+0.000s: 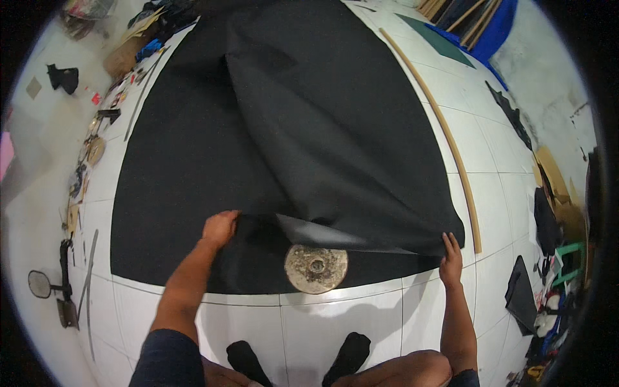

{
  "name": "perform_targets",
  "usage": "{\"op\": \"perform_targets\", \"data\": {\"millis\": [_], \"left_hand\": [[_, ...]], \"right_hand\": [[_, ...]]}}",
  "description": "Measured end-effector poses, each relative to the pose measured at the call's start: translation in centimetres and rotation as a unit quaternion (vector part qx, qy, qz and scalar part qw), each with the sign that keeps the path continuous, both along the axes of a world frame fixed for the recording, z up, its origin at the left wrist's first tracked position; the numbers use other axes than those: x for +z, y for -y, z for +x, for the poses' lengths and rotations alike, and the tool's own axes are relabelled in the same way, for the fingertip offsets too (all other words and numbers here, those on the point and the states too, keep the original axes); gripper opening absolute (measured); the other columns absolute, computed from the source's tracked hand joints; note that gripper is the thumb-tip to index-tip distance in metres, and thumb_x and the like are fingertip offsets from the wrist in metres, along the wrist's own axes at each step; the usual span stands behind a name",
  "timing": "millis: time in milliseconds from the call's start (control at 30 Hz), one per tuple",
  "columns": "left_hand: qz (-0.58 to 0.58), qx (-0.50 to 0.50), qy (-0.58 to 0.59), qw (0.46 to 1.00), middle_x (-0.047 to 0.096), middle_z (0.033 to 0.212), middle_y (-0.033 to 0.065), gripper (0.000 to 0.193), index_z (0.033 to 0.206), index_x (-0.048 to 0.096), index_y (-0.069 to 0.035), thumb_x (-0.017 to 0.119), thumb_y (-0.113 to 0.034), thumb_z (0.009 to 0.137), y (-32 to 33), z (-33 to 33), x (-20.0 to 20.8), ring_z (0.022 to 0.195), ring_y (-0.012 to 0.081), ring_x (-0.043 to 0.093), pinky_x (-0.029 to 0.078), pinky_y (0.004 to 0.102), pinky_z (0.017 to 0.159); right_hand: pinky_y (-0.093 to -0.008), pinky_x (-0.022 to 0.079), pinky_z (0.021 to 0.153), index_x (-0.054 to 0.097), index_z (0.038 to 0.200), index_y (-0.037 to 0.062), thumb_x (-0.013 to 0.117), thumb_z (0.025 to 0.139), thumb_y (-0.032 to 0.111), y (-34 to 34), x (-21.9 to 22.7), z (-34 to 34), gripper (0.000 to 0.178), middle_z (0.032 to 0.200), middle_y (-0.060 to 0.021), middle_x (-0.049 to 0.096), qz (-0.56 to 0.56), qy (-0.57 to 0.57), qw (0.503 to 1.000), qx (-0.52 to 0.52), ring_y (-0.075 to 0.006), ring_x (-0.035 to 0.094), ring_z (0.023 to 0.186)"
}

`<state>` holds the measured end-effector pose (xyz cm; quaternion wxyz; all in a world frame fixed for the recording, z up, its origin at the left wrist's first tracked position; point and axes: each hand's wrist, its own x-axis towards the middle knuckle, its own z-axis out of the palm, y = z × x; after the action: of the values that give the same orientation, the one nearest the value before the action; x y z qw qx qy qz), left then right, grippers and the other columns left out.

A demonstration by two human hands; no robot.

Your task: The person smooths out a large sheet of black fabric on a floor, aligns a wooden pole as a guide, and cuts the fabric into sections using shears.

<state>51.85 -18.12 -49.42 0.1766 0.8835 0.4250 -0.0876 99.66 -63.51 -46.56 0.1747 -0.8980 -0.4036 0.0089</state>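
A large sheet of black material covers the floor in front of me. Over it lies a loose, rumpled layer of the same black material, its near edge raised and a greyer underside showing at the middle. My left hand is closed on that near edge, left of centre. At the right corner my right hand grips the edge, fingers on top and thumb hidden. Between my hands a round, worn, stone-like disc with a centre hole rests flat on the lower black material, near its front edge.
A long wooden strip lies along the right side. Thin metal strips and a mirror are at the left. Scraps, a green stool and clutter line the right wall. My feet stand on white tiles.
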Motion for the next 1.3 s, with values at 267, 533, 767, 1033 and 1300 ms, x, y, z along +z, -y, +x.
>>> {"op": "perform_targets", "data": {"millis": [267, 533, 767, 1033, 1300], "left_hand": [[0.225, -0.064, 0.039, 0.971, 0.066, 0.09, 0.0138, 0.02, 0.097, 0.065, -0.005, 0.062, -0.005, 0.077, 2.6, -8.2, 11.6, 0.088, 0.0341, 0.065, 0.052, 0.0466, 0.076], [0.219, 0.035, 0.115, 0.968, 0.061, 0.094, 0.009, 0.038, 0.105, 0.068, -0.01, 0.074, -0.013, 0.067, 14.4, -14.7, 8.0, 0.092, 0.0286, 0.059, 0.044, 0.0425, 0.081], [0.349, 0.168, 0.082, 0.918, 0.064, 0.107, 0.0122, 0.038, 0.114, 0.067, -0.009, 0.069, -0.007, 0.076, 9.7, -26.8, -1.4, 0.106, 0.0316, 0.058, 0.043, 0.0441, 0.089], [0.297, 0.252, 0.157, 0.907, 0.066, 0.107, 0.0164, 0.018, 0.101, 0.065, -0.003, 0.061, -0.001, 0.084, 11.9, -29.8, 3.0, 0.101, 0.0352, 0.063, 0.052, 0.0428, 0.084], [0.342, 0.25, 0.222, 0.878, 0.058, 0.118, 0.0247, 0.021, 0.103, 0.065, 0.001, 0.062, 0.005, 0.083, 14.0, -34.2, 0.0, 0.114, 0.0406, 0.055, 0.046, 0.0443, 0.1]], "right_hand": [[-0.042, 0.044, 0.104, 0.057, 0.135, 0.0086, 0.052, 0.082, -0.006, -3.4, -2.5, -1.0, 0.055, 0.128, -0.0178, 0.062, -0.018, -0.029, 0.994, -0.108, -0.036, 0.057, 0.121], [-0.0424, 0.041, 0.106, 0.062, 0.12, -0.002, 0.047, 0.081, -0.002, 0.8, -4.8, 2.9, 0.042, 0.123, -0.0187, 0.063, 0.227, -0.027, 0.963, -0.141, -0.0344, 0.058, 0.12], [-0.0438, 0.033, 0.114, 0.061, 0.12, -0.004, 0.039, 0.069, -0.003, -2.4, -0.2, 0.2, 0.055, 0.129, -0.0218, 0.059, 0.333, 0.05, 0.937, -0.089, -0.036, 0.053, 0.125], [-0.0437, 0.034, 0.113, 0.061, 0.12, -0.0024, 0.044, 0.074, -0.007, 2.5, -2.6, 4.1, 0.049, 0.134, -0.0255, 0.053, 0.11, -0.042, 0.992, -0.043, -0.0382, 0.048, 0.131], [-0.0495, 0.044, 0.098, 0.056, 0.118, 0.0015, 0.06, 0.082, 0.002, -0.1, -1.1, -0.7, 0.036, 0.119, -0.0236, 0.056, 0.021, 0.091, 0.987, -0.131, -0.0422, 0.054, 0.115]]}}
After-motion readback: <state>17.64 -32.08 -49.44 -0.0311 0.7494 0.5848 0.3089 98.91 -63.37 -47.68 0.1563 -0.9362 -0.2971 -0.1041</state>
